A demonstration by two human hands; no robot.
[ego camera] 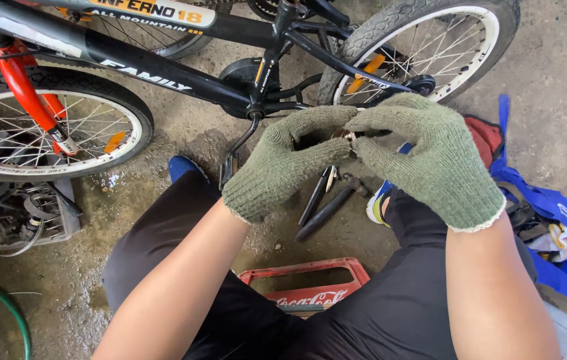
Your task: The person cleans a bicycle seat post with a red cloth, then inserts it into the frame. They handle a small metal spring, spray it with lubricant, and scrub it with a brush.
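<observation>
My left hand [283,163] and right hand [423,150], both in green knit gloves, meet fingertip to fingertip, pinching a small metal ring [349,137] between them. It looks like I'm mid-work on this part; it isn't fitted anywhere yet. Below my hands two dark tools [327,200] lie on the floor, untouched. Beyond my fingers the black bicycle [163,70] lies on its side, its crank [240,143] near my left hand.

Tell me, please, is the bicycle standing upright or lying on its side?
Lying on its side: the bicycle has both wheels flat against the concrete floor, with its frame stretched level across the ground beyond the gloved hands.
</observation>
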